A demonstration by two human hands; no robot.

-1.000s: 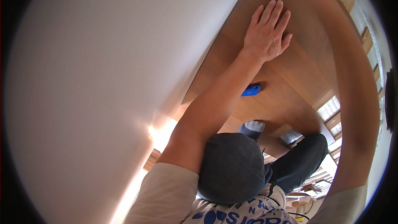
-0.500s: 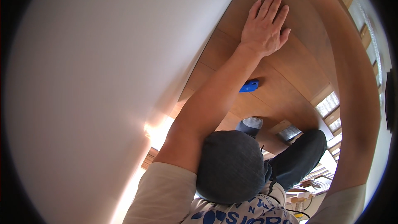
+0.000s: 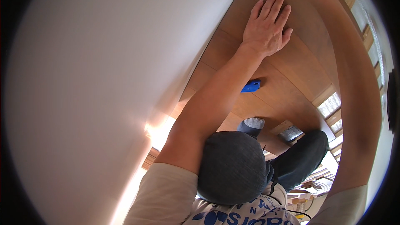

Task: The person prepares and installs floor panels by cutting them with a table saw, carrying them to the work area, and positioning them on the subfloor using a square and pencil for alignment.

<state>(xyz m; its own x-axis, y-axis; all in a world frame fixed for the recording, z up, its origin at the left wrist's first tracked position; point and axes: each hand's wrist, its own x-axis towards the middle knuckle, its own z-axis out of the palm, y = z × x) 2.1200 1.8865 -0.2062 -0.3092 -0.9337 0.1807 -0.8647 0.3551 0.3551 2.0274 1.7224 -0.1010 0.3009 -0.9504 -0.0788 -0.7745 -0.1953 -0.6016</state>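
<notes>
My left hand (image 3: pixel 267 27) lies flat, palm down, on the brown wooden floor boards (image 3: pixel 293 73), with its fingers spread and nothing in them. Its bare forearm slants up from the lower left, close to a white wall. Up the right side runs my right arm (image 3: pixel 358 87), which leaves the picture at the top edge, so the right hand is out of sight. Beside my left forearm a blue object (image 3: pixel 251 86) rests on the boards; the arm covers part of it, and I cannot make out its kind.
A smooth white wall (image 3: pixel 104 58) fills the left side and meets the boards along a slanting edge. My bent knees and a grey-tipped sock (image 3: pixel 253 123) are below. To the right, wooden battens (image 3: pixel 333 116) alternate with silvery sheeting (image 3: pixel 330 105). Bright light enters at lower left.
</notes>
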